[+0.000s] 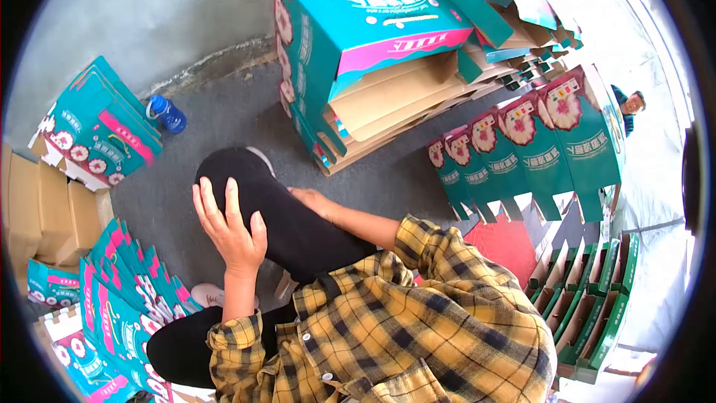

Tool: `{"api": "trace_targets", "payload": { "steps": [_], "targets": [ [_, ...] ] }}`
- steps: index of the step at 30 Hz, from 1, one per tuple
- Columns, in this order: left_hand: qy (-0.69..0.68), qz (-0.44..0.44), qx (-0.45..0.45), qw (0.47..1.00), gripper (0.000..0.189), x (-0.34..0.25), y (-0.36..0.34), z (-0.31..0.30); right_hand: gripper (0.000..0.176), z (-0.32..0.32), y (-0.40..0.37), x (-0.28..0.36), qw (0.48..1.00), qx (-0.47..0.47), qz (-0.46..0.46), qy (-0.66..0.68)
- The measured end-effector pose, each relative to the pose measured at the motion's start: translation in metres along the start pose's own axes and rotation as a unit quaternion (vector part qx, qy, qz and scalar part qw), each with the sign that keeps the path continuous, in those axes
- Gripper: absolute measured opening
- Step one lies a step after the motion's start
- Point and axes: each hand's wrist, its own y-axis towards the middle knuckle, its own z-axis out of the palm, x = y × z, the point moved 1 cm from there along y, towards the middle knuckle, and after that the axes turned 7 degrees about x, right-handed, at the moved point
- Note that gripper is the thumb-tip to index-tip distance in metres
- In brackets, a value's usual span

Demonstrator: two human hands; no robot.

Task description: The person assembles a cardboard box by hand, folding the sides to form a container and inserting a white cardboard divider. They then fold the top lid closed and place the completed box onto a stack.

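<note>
My left hand lies against the knee of my black trousers, its fingers stretched out and the thumb apart. It holds nothing. On the other side of the same leg, my right hand touches the trousers; the leg hides its fingers. Ahead of both hands stands a large teal and pink printed carton, its open side showing layers of brown cardboard. Many flattened teal and pink cartons lean in a pile to the lower left.
A blue water bottle stands beside stacked printed cartons. Brown boxes sit at the left. To the right are a row of teal boxes, green-edged trays and a red surface. Another person is far right.
</note>
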Motion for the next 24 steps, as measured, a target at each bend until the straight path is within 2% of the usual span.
{"api": "trace_targets", "payload": {
  "steps": [1, 3, 5, 7, 8, 9, 11, 12, 13, 16, 17, 19, 21, 22, 23, 24],
  "targets": [
    [0.007, -0.005, 0.008, 1.0, 0.05, 0.0, -0.001, -0.003, 0.037, 0.003, 0.005, -0.009, 0.995, -0.012, 0.049, 0.088],
    [0.002, -0.024, 0.03, 0.999, 0.051, -0.004, -0.002, -0.007, 0.032, -0.001, 0.005, -0.016, 0.989, -0.013, -0.09, -0.119],
    [0.006, -0.049, 0.054, 0.997, 0.052, -0.008, -0.003, -0.013, 0.03, 0.0, 0.002, -0.011, 0.989, -0.013, -0.104, -0.108],
    [-0.002, -0.076, 0.069, 0.995, 0.055, -0.015, -0.004, -0.02, 0.029, -0.002, 0.004, -0.011, 0.992, -0.02, -0.085, -0.093],
    [-0.011, -0.084, 0.07, 0.994, 0.056, -0.018, -0.007, -0.023, 0.029, -0.003, 0.004, -0.013, 0.998, -0.02, -0.059, -0.012],
    [-0.02, -0.093, 0.071, 0.993, 0.056, -0.022, -0.012, -0.026, 0.029, -0.003, 0.003, -0.011, 0.998, -0.013, -0.059, -0.009],
    [-0.029, -0.1, 0.088, 0.991, 0.058, -0.026, -0.025, -0.034, 0.03, -0.002, 0.003, -0.009, 0.996, -0.041, 0.0, 0.075],
    [-0.026, -0.103, 0.093, 0.99, 0.058, -0.026, -0.033, -0.038, 0.031, -0.001, 0.002, -0.008, 0.991, -0.027, 0.074, 0.113],
    [-0.022, -0.106, 0.098, 0.989, 0.059, -0.026, -0.042, -0.043, 0.031, 0.0, 0.005, -0.018, 0.99, -0.013, 0.076, 0.114],
    [0.041, -0.168, 0.11, 0.979, 0.058, -0.019, -0.071, -0.061, 0.031, 0.004, 0.012, -0.04, 0.978, 0.009, 0.11, 0.176],
    [0.076, -0.182, 0.126, 0.972, 0.059, -0.011, -0.082, -0.069, 0.031, 0.003, 0.012, -0.038, 0.978, 0.02, 0.112, 0.172],
    [0.119, -0.242, 0.165, 0.949, 0.058, 0.003, -0.099, -0.099, 0.031, -0.001, 0.013, -0.033, 0.995, 0.027, 0.069, 0.067],
    [0.214, -0.29, 0.166, 0.918, 0.052, 0.017, -0.113, -0.14, 0.032, -0.003, 0.013, -0.035, 0.992, 0.024, 0.083, 0.097],
    [0.252, -0.327, 0.148, 0.899, 0.049, 0.026, -0.118, -0.161, 0.033, -0.005, 0.014, -0.042, 0.987, 0.009, 0.098, 0.129],
    [0.29, -0.362, 0.13, 0.876, 0.046, 0.035, -0.123, -0.178, 0.036, -0.009, 0.02, -0.067, 0.99, 0.017, 0.055, 0.131],
    [0.32, -0.364, 0.09, 0.87, 0.045, 0.047, -0.128, -0.188, 0.039, -0.009, 0.014, -0.037, 0.989, 0.013, 0.066, 0.131]
  ]
}}
